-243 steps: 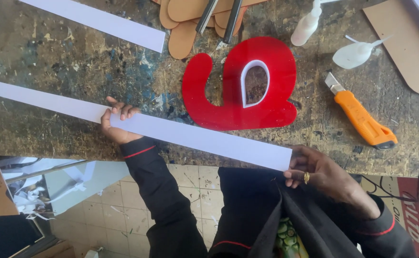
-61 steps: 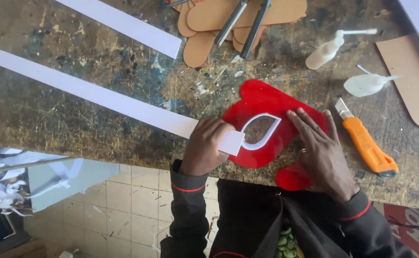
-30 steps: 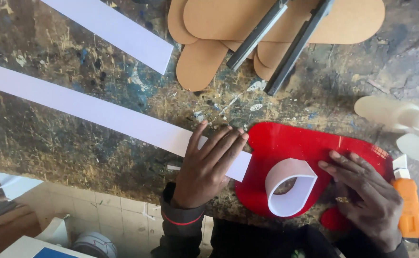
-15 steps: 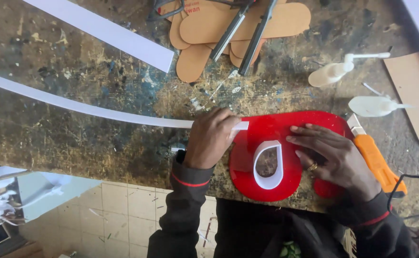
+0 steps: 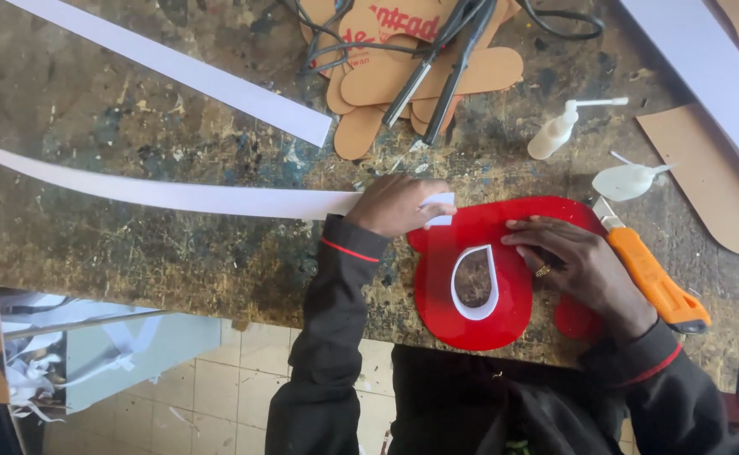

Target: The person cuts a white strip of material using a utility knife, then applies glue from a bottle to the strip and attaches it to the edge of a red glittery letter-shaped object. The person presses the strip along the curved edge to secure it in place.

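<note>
The person wears a black long-sleeved top, its fabric creased along both arms and bunched at the chest. Each sleeve ends in a ribbed black cuff with a thin red stripe running around it, one at the left hand (image 5: 399, 205) and one at the right hand (image 5: 584, 271). A gold ring (image 5: 543, 270) sits on a finger of the right hand. Both hands are bare, without gloves.

A craft or sign-making workshop. The scarred, paint-stained wooden workbench (image 5: 176, 253) carries trade tools: an orange utility knife (image 5: 656, 282) near its right edge, small white plastic glue bottles (image 5: 559, 135), long-handled metal pliers (image 5: 437, 63) lying on tan cardboard cut-outs (image 5: 437, 80) at the far edge, and long white plastic strips (image 5: 176, 72).
</note>
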